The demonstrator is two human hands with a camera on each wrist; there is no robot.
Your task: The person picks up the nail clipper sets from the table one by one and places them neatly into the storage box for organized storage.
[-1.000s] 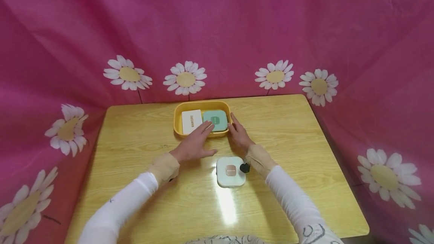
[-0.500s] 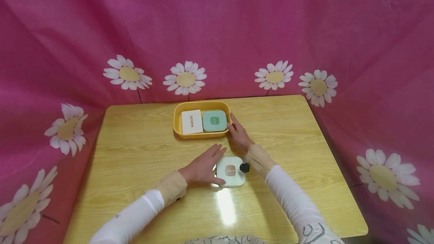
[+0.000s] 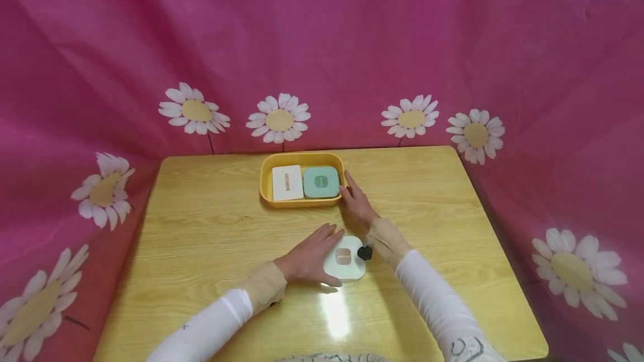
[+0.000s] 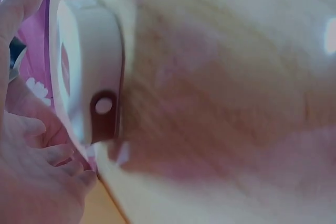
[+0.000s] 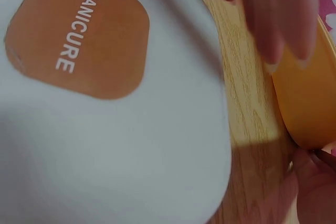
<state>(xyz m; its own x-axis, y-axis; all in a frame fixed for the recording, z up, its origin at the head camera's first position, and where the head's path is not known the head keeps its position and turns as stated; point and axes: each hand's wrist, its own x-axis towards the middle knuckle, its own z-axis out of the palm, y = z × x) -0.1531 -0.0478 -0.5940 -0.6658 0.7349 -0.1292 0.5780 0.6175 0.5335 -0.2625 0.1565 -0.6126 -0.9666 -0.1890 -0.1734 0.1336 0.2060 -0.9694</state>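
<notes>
A white rounded-square manicure case (image 3: 354, 268) with a brown label lies on the table below the tray. My left hand (image 3: 311, 256) is at its left side, thumb and fingers spread around it. In the left wrist view a gap shows between the palm and the case (image 4: 100, 51), whose side has a brown clasp with a pale button. My right hand (image 3: 356, 203) touches the right end of the yellow tray (image 3: 282, 204), fingers extended along its outer side. Inside the tray are a white box (image 3: 288, 183) marked MANICURE and a green case (image 3: 322, 183), side by side.
The wooden table (image 3: 211, 217) carries the tray near its back edge. Pink fabric (image 3: 322, 43) with daisies surrounds the back and sides. A small black object (image 3: 364, 252) at the right wrist overlaps the white case's right edge.
My left hand has moved from over the tray's front back toward me, to the white case's left side. My right hand has stayed against the tray, and the items in it have not shifted.
</notes>
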